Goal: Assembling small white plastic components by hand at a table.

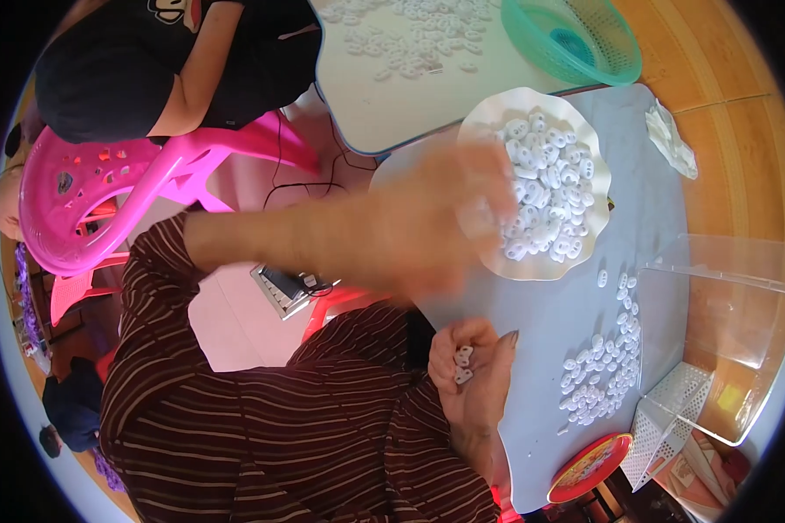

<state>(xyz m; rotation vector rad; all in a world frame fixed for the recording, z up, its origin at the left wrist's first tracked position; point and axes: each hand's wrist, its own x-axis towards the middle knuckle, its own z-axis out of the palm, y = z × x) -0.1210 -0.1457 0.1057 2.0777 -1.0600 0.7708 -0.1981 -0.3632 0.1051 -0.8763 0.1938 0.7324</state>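
Observation:
My left hand [445, 218] is smeared by motion beside the left edge of a white scalloped plate [597, 218]. Its fingers are too blurred to show whether they hold anything. Heaped on the plate are many small white oval pieces [545, 166] with dark marks. Lower down, my right hand [475, 375] is turned palm up at the edge of the grey table [532, 322]. Its fingers curl round a few of the same small white pieces [463, 364], and the thumb stands apart. More loose white pieces [602, 375] lie spread on the table to the right of this hand.
A clear plastic box [715, 340] and a white perforated basket [672, 418] stand at the right, near a red round tray [593, 468]. Another table [392, 113] at the top bears more white pieces and a green basket [576, 44]. Beside a pink chair [139, 192] is another person [131, 70].

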